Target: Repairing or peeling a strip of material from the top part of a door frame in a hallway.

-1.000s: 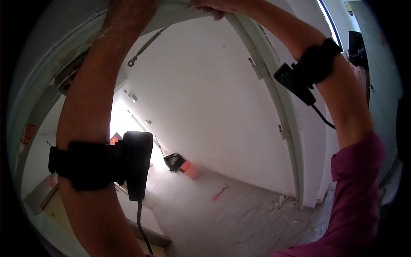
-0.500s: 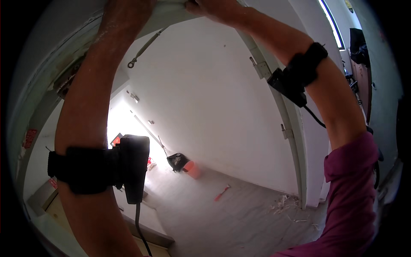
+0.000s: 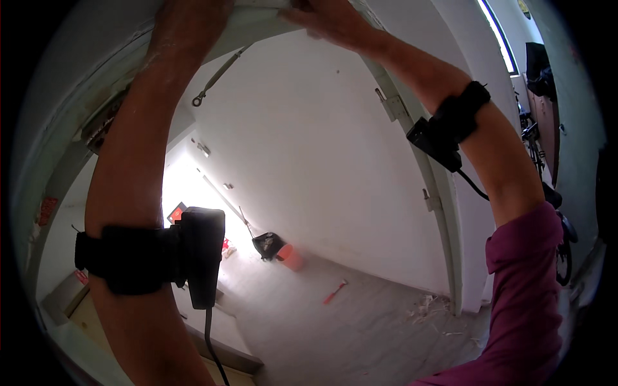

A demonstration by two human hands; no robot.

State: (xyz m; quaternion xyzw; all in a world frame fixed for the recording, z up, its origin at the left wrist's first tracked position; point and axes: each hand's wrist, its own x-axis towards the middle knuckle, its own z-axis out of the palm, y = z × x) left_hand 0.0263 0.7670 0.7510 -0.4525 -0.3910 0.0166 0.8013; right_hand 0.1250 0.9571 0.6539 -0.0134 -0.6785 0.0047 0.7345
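Both my arms reach up to the pale door frame overhead. My left hand is at the top edge of the view, against the frame's head, and its fingers are out of sight. To its right, my right hand is bent at the frame's upper edge, with fingers partly curled and one finger stretching left along the frame. A dark patch shows by these fingers, too cut off to name. Whitish dust marks my left wrist.
A metal rod with an eye end hangs below the frame. Hinges line the right jamb. On the floor lie a red-handled tool, a pink bucket, a black dustpan and pale scraps. A bicycle stands at right.
My right hand has shifted slightly right and down, and one finger now points more to the left. The right forearm has dropped a little. My left hand stays nearly in place.
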